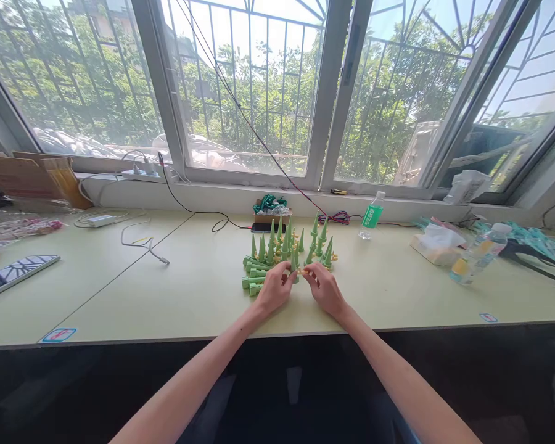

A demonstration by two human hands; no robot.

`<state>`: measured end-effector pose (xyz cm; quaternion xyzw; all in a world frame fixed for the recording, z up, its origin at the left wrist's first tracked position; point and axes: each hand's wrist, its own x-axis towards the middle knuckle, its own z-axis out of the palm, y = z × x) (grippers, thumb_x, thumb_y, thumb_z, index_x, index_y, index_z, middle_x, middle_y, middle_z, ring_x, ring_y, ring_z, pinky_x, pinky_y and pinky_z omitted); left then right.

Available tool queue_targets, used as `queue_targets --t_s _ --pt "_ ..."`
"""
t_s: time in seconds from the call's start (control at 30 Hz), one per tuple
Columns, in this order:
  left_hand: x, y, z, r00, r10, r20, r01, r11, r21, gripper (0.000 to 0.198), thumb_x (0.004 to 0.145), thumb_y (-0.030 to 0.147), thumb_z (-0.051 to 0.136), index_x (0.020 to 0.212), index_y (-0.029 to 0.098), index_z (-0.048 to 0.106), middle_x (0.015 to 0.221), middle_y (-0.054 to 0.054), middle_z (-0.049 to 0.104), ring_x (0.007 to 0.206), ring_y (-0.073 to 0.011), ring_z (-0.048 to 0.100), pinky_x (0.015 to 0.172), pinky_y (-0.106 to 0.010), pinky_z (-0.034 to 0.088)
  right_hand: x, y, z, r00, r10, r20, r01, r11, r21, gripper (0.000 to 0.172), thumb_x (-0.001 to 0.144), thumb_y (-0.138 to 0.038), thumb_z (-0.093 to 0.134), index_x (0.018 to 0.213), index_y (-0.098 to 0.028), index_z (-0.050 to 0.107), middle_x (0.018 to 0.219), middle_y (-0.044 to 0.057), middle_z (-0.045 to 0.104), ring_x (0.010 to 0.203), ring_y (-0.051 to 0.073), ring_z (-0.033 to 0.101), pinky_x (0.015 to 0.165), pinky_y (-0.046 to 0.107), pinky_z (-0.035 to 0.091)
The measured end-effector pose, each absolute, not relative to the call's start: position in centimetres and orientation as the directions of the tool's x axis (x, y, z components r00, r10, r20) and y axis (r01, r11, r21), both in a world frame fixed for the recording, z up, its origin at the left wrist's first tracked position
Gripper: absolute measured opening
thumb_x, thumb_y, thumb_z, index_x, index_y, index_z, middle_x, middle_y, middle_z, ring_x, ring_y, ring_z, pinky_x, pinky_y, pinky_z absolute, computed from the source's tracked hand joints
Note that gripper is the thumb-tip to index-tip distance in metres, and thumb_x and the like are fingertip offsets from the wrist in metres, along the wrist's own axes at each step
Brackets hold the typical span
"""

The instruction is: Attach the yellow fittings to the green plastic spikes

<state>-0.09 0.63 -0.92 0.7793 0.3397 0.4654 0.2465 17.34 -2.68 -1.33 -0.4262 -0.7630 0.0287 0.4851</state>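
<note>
My left hand (277, 287) is closed round a green plant watering spike (294, 260) that points upward just over the table. On its right side, my right hand (322, 287) pinches the spike's small yellow valve (304, 271) between thumb and fingers. Behind both hands stand several green watering spikes (285, 243), upright and close together, some with yellow valves. A smaller cluster of spikes (322, 237) stands to the right of them. Several ribbed green spikes (254, 273) lie on their sides beside my left hand.
The pale table (198, 277) runs along a window. At its back are a small box (272, 216), a dark phone (268, 227) and a bottle (370, 216). To the right are a tissue box (438, 243) and another bottle (480, 254). Leftward lie a cable (150, 245) and a phone (16, 275).
</note>
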Motion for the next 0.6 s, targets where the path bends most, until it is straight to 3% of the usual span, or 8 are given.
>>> queue_targets --t_s 0.33,0.6 --pt "-0.16 0.36 -0.62 0.34 0.759 0.555 0.325 -0.649 0.688 0.016 0.092 0.034 0.051 0.089 0.018 0.051 0.078 -0.001 0.056 0.053 -0.0084 0.051 0.05 -0.021 0.042 17.26 -2.5 -1.48 -0.178 0.693 0.699 0.617 0.632 -0.469 0.016 0.099 -0.029 0.042 0.096 -0.021 0.056 0.09 0.006 0.061 0.075 0.017 0.056 0.068 0.029 0.044" --pt "-0.17 0.21 -0.53 0.359 0.752 0.553 0.334 -0.657 0.676 0.016 0.091 0.034 0.051 0.089 0.017 0.051 0.074 0.0 0.054 0.052 -0.0084 0.049 0.049 -0.021 0.039 17.32 -2.35 -1.59 -0.147 0.727 0.67 0.658 0.578 -0.483 0.028 0.1 -0.034 0.04 0.081 -0.02 0.055 0.076 0.003 0.06 0.066 0.015 0.053 0.064 0.027 0.04"
